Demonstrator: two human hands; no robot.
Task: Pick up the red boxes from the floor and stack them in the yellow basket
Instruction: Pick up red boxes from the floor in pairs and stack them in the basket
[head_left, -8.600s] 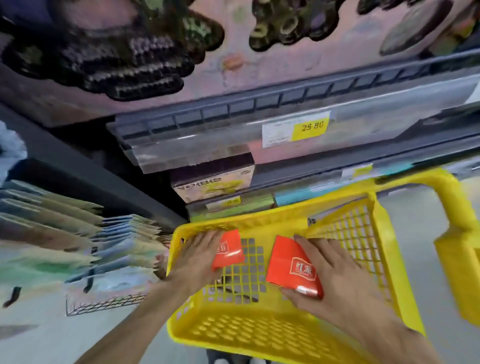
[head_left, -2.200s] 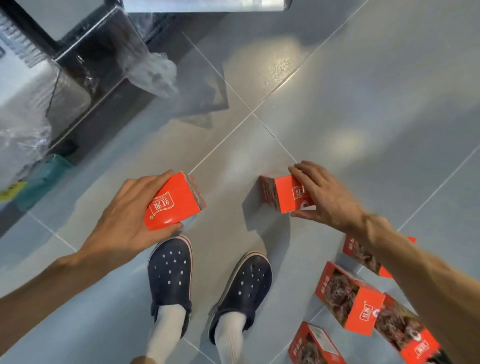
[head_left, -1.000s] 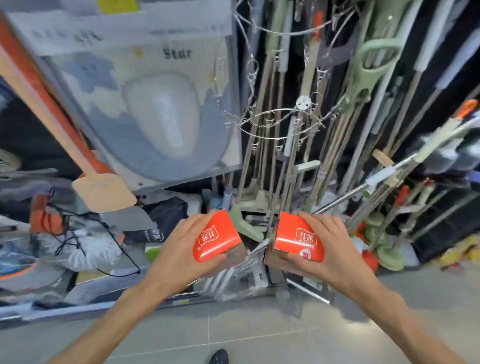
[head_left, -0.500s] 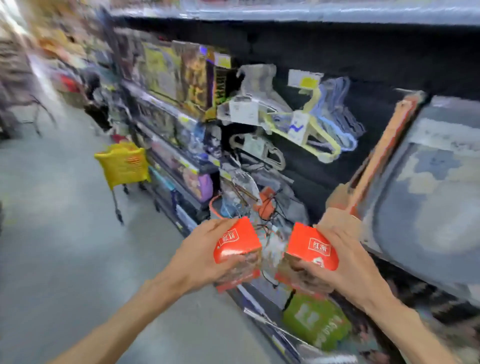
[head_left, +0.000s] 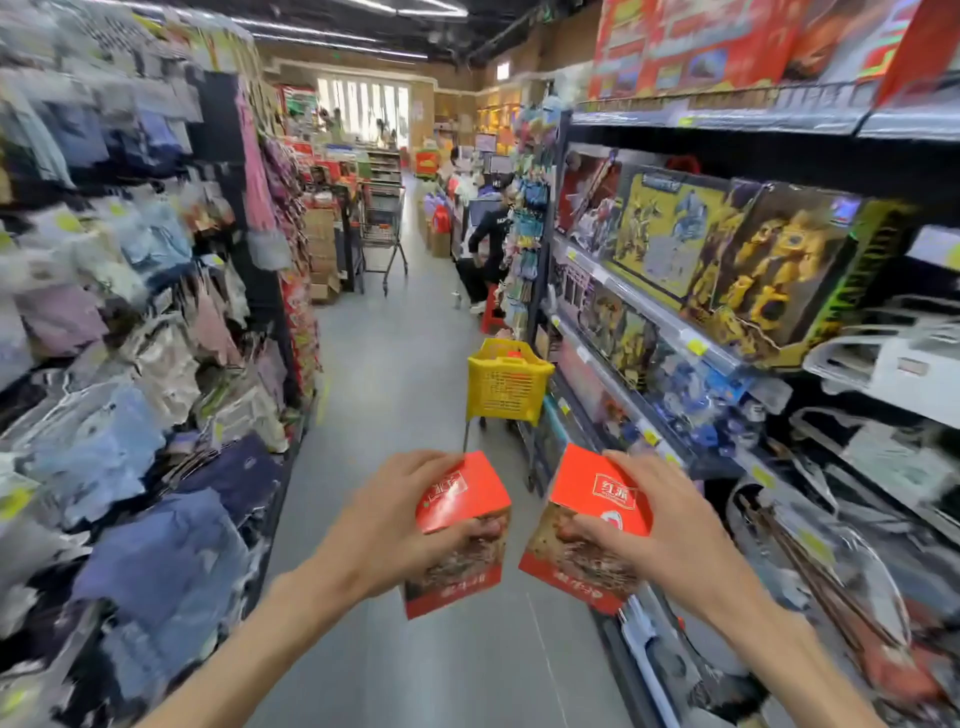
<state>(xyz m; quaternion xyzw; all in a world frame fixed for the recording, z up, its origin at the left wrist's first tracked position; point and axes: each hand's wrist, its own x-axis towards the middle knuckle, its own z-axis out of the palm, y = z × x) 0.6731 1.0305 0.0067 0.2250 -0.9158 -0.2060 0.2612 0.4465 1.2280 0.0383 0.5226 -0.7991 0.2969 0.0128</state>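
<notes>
Head view, left hand: your left hand (head_left: 387, 525) is clamped on a red box (head_left: 460, 530), fingers wrapped over its top and thumb on the picture face; the box tilts toward the centre.
Head view, right hand: your right hand (head_left: 670, 540) grips a second red box (head_left: 589, 530) the same way, tilted toward the first. The two boxes are just beside each other, not touching.
Head view, target: the yellow basket (head_left: 506, 387) stands ahead down the aisle, well apart from your hands, close against the toy shelves (head_left: 727, 291) on your right. A speck of red shows at its rim; what it holds I cannot tell.
Head view, surroundings: hanging clothes (head_left: 130, 322) line the left side; a person (head_left: 488, 249) and a metal trolley (head_left: 384, 228) are farther along, beyond the basket.
Step in hand: carrying both boxes to the basket, by my reading.
Doing it well: keep both grips firm and level the boxes before you arrive, so they can go in flat. Hold to the open floor on the left of the shelf edge.
Risk: a tilted box set down askew would likely spoil the stack.
</notes>
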